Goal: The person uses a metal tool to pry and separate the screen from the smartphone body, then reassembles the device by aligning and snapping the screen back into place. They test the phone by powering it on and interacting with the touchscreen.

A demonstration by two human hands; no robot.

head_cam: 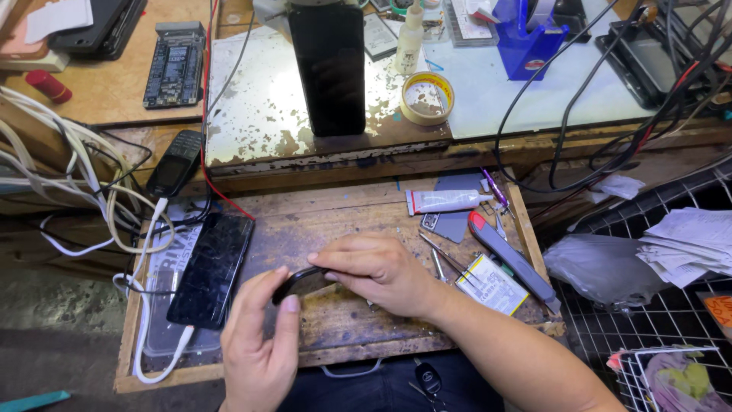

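Fingers (284,284) of my left hand (258,343) and my right hand (379,271) pinch a small dark curved part (303,282) between them, left hand gripping its near end and right hand closed over its far end, just above the worn wooden counter (343,214). Left of my fingers lies a black phone with a cracked screen (211,268) with a white cable (164,358) by it, and farther up sits an old black button phone (176,162). Right of my fingers are thin metal tweezers (446,261), a flat battery (492,284), a grey and red cutter knife (511,259) and a white glue tube (446,201), while a roll of tape (427,98) and a big black phone (329,69) rest well beyond them.
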